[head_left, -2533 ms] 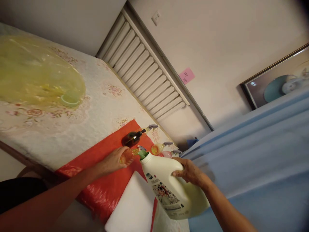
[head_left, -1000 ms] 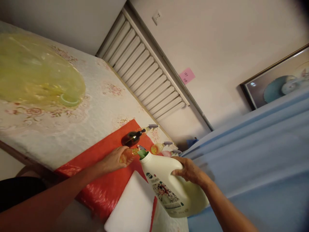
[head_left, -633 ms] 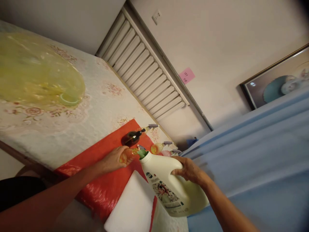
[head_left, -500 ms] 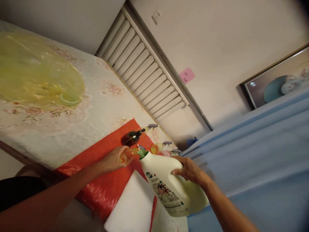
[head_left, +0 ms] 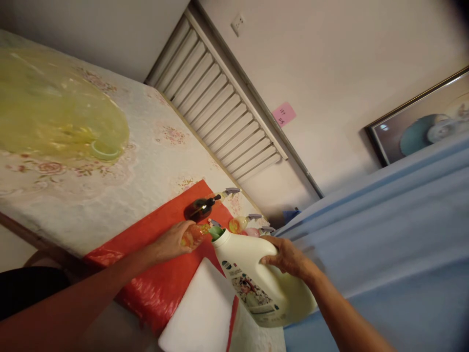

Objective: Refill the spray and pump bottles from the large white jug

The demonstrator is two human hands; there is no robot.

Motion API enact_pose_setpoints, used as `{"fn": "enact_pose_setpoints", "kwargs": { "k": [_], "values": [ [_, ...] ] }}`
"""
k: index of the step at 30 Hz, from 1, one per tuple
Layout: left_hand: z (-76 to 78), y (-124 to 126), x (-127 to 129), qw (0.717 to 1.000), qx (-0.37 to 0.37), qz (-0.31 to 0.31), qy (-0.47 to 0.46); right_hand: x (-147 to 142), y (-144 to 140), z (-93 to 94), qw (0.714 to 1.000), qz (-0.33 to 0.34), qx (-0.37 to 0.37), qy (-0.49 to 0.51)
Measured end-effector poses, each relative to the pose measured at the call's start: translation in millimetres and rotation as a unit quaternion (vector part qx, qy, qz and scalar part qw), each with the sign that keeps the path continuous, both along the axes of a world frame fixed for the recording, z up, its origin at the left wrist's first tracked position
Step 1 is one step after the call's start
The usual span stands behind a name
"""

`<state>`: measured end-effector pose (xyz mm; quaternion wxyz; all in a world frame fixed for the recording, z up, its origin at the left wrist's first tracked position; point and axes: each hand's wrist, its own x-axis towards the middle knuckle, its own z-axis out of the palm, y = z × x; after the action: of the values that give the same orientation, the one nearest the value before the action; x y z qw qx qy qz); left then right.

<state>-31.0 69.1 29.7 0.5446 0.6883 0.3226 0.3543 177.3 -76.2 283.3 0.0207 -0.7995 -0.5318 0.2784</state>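
Observation:
My left hand (head_left: pixel 175 242) is closed round a small clear bottle (head_left: pixel 194 235) with an orange tint and pattern. In my right hand (head_left: pixel 286 256) is the handle of a big cream detergent jug (head_left: pixel 252 274), tipped so its mouth points at the small bottle. The jug's green spout (head_left: pixel 217 233) meets or nearly meets the bottle's neck; any liquid passing between them is too small to make out. Just beyond the left hand, a dark bottle (head_left: pixel 200 209) with a black top is on the red plastic sheet (head_left: pixel 154 244).
Several spray bottles with grey triggers, one orange-patterned (head_left: pixel 238 224), are near the wall. A white block (head_left: pixel 201 308) lies below the jug. The yellow plastic bag (head_left: pixel 62 107) is at left on the flowered tablecloth (head_left: pixel 146 161). A radiator (head_left: pixel 220 98) and blue curtain (head_left: pixel 403 220) border the table.
The jug has shifted very slightly, its base a touch higher in view. Both hands keep their hold, and all else looks the same.

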Motion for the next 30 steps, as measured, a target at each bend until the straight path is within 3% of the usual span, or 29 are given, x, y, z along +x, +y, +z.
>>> {"fn": "enact_pose_setpoints", "kwargs": {
  "k": [8, 30],
  "values": [
    [7.0, -1.8, -2.2, 1.0, 0.015, -0.016, -0.001, 0.8, 0.5, -0.4, 1.0, 0.005, 0.003, 0.007],
    [0.3, -0.4, 0.0, 0.999, 0.027, -0.018, 0.024, -0.4, 0.6, 0.9, 1.0, 0.002, 0.0, 0.002]
  ]
}}
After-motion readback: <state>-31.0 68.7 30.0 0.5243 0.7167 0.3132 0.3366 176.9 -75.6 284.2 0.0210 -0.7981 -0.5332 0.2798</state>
